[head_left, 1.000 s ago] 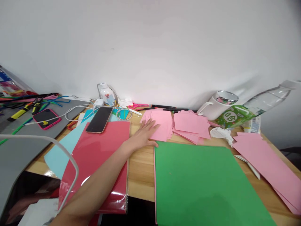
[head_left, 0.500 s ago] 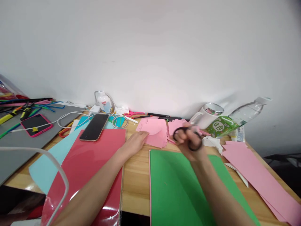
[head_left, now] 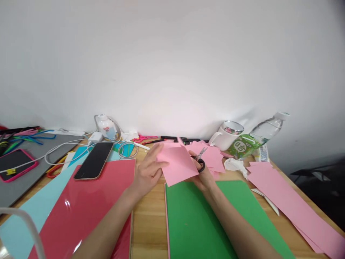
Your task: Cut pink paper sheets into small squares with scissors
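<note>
1. I have the left hand (head_left: 144,178) with its fingers gripping the left side of a pink sheet (head_left: 178,165), held just over the far edge of the green sheet (head_left: 199,230).
2. The right hand (head_left: 205,181) has its fingers around black-handled scissors (head_left: 201,165), blades pointing up and away, and also touches the sheet's right side.
3. Close behind I see pink pieces (head_left: 215,157) that could snag, then pens (head_left: 172,137) along the wall (head_left: 172,72). A crumpled tissue (head_left: 235,166) and a white mug (head_left: 224,139) stand off to the right.
4. On my left, a phone (head_left: 94,161) lies on the red sheet (head_left: 91,205), with a white cable (head_left: 54,146) looping near it.
5. Both forearms slant inward: the left crosses the red sheet, the right the green.
6. Bare wood of the desk (head_left: 148,223) runs between those two sheets; long pink strips (head_left: 291,201) flank its right edge.
</note>
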Motion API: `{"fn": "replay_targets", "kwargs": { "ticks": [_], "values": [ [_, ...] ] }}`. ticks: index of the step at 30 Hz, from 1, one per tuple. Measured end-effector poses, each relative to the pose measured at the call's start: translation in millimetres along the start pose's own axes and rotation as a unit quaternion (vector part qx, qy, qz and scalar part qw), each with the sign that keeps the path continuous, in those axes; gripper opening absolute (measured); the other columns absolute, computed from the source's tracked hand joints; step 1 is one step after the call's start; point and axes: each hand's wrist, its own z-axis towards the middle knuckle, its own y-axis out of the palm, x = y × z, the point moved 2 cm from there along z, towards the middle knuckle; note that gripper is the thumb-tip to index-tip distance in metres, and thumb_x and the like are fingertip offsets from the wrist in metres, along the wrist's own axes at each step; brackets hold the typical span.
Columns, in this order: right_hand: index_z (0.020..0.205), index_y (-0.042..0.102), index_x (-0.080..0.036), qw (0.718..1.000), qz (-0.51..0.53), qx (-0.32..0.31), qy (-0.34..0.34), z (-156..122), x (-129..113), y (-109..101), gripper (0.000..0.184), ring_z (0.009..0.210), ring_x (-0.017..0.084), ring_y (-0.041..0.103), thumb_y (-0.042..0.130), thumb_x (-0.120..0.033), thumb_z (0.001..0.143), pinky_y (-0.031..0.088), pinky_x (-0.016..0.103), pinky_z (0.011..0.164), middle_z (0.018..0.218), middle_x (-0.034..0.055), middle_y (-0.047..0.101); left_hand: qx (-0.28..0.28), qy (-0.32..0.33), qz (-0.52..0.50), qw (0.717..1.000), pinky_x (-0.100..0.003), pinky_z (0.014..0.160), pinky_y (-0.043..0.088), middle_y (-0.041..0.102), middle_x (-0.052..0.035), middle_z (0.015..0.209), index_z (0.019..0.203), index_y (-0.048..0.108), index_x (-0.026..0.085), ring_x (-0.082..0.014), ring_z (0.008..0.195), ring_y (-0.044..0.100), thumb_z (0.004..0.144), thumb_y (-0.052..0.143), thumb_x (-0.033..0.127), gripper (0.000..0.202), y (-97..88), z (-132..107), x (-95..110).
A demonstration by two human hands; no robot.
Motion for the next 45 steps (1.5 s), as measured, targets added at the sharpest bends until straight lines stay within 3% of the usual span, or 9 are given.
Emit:
{"fn": "replay_targets", "kwargs": {
  "ticks": [2, 5, 7, 9, 14, 20, 35, 40, 45],
  "values": [
    [0.09, 0.06, -0.02, 0.999, 0.005, 0.031, -0.023, 0.3, -2.0, -0.3, 0.045, 0.056, 0.01, 0.059, 0.08, -0.026, 0.05, 0.049, 0.022, 0.055, 0.071, -0.0047, 0.063, 0.046, -0.124, -0.117, 0.984, -0.044, 0.099, 0.036, 0.039, -0.0092, 0.141, 0.111, 0.059, 0.027, -0.0253, 0.129, 0.034, 0.078, 0.058, 0.017, 0.034, 1.3, 0.9, -2.8],
    [0.091, 0.059, -0.02, 0.994, 0.01, 0.085, -0.062, -2.1, 1.9, 0.3, 0.045, 0.052, 0.007, 0.056, 0.079, -0.025, 0.052, 0.047, 0.019, 0.05, 0.066, -0.0067, 0.059, 0.083, -0.329, -0.351, 0.873, -0.042, 0.091, 0.044, 0.048, -0.013, 0.133, 0.133, 0.036, 0.029, -0.0273, 0.118, 0.048, 0.074, 0.064, 0.04, 0.066, 2.9, 2.9, -4.2],
    [0.091, 0.058, -0.02, 0.989, 0.011, 0.123, -0.085, -4.6, 6.8, 0.2, 0.045, 0.051, 0.006, 0.054, 0.08, -0.024, 0.052, 0.046, 0.018, 0.048, 0.064, -0.0079, 0.055, 0.027, -0.406, -0.459, 0.79, -0.043, 0.086, 0.047, 0.057, -0.0168, 0.123, 0.13, 0.043, 0.02, -0.0309, 0.112, 0.053, 0.074, 0.049, 0.061, 0.07, 6.2, 4.6, 1.6],
    [0.092, 0.057, -0.02, 0.982, 0.013, 0.155, -0.105, -7.0, 11.0, -0.3, 0.047, 0.054, 0.006, 0.055, 0.08, -0.024, 0.052, 0.047, 0.018, 0.05, 0.067, -0.008, 0.053, -0.034, -0.419, -0.51, 0.751, -0.043, 0.084, 0.049, 0.06, -0.0171, 0.119, 0.122, 0.05, 0.017, -0.0331, 0.11, 0.054, 0.069, 0.046, 0.068, 0.074, 10.1, 5.5, 10.3],
    [0.098, 0.056, -0.021, 0.978, 0.01, 0.178, -0.111, -7.8, 10.4, -0.4, 0.053, 0.056, 0.005, 0.055, 0.08, -0.024, 0.051, 0.048, 0.017, 0.051, 0.073, -0.0069, 0.054, -0.039, -0.466, -0.371, 0.802, -0.037, 0.059, 0.058, 0.066, -0.0111, 0.109, 0.11, 0.054, 0.019, -0.0288, 0.088, 0.066, 0.067, 0.071, 0.034, 0.049, 16.4, 0.0, 16.3],
    [0.095, 0.058, -0.021, 0.977, 0.008, 0.175, -0.12, 1.3, -10.2, -7.8, 0.055, 0.061, 0.006, 0.056, 0.081, -0.023, 0.046, 0.051, 0.019, 0.055, 0.078, -0.0059, 0.055, -0.047, -0.483, -0.319, 0.814, -0.028, 0.041, 0.055, 0.07, -0.0122, 0.092, 0.105, 0.052, 0.013, -0.024, 0.065, 0.069, 0.073, 0.065, 0.032, 0.039, 1.1, 4.2, 4.3],
    [0.086, 0.063, -0.018, 0.989, -0.034, 0.131, -0.065, -0.2, -6.8, -7.5, 0.041, 0.053, 0.007, 0.052, 0.079, -0.021, 0.049, 0.047, 0.019, 0.047, 0.072, -0.004, 0.058, 0.032, -0.473, -0.287, 0.832, -0.02, 0.031, 0.046, 0.066, -0.0012, 0.054, 0.101, 0.055, 0.013, -0.0165, 0.043, 0.062, 0.074, 0.063, 0.032, 0.034, -15.7, 6.4, -11.9],
    [0.09, 0.064, -0.016, 0.982, -0.118, 0.101, -0.112, 5.2, -14.7, -11.5, 0.043, 0.064, 0.01, 0.054, 0.079, -0.024, 0.051, 0.044, 0.021, 0.053, 0.074, -0.0017, 0.06, -0.016, -0.506, -0.263, 0.822, -0.019, 0.026, 0.041, 0.061, -0.0006, 0.043, 0.077, 0.058, 0.013, -0.0136, 0.032, 0.055, 0.071, 0.067, 0.03, 0.02, -17.4, 8.6, -7.6],
    [0.09, 0.062, -0.016, 0.965, -0.137, 0.162, -0.155, 6.7, -21.5, -18.0, 0.048, 0.057, 0.007, 0.048, 0.081, -0.023, 0.046, 0.04, 0.019, 0.051, 0.065, -0.0061, 0.054, -0.039, -0.485, -0.263, 0.833, -0.026, 0.032, 0.049, 0.064, -0.0048, 0.048, 0.075, 0.063, 0.013, -0.02, 0.04, 0.062, 0.072, 0.064, 0.034, 0.021, -11.7, 7.3, -6.6]
  ]
}}
